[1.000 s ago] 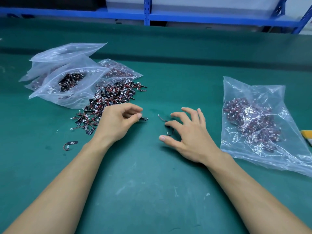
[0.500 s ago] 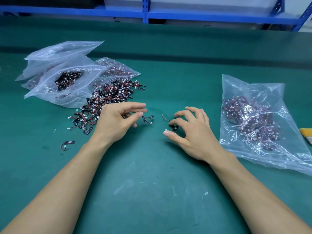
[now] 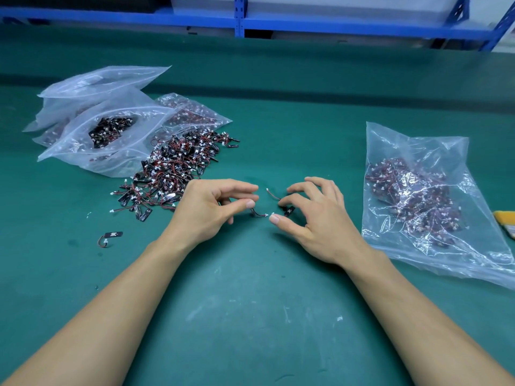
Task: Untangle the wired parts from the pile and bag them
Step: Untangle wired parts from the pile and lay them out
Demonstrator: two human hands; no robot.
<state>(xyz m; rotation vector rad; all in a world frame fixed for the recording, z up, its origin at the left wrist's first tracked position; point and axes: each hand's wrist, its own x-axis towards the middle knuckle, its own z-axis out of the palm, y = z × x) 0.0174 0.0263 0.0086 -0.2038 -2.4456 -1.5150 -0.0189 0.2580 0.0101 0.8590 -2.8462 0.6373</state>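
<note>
Left hand point(image 3: 206, 211) pinches one wired part point(image 3: 259, 214); right hand point(image 3: 315, 218) another.

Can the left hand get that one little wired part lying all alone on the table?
Probably yes. The lone wired part lies apart from the pile, with bare mat between it and the left hand. But its fingers already pinch another part.

Pile point(image 3: 172, 168) left w/ bags point(image 3: 92, 129); filled bag point(image 3: 418, 196) right
</note>
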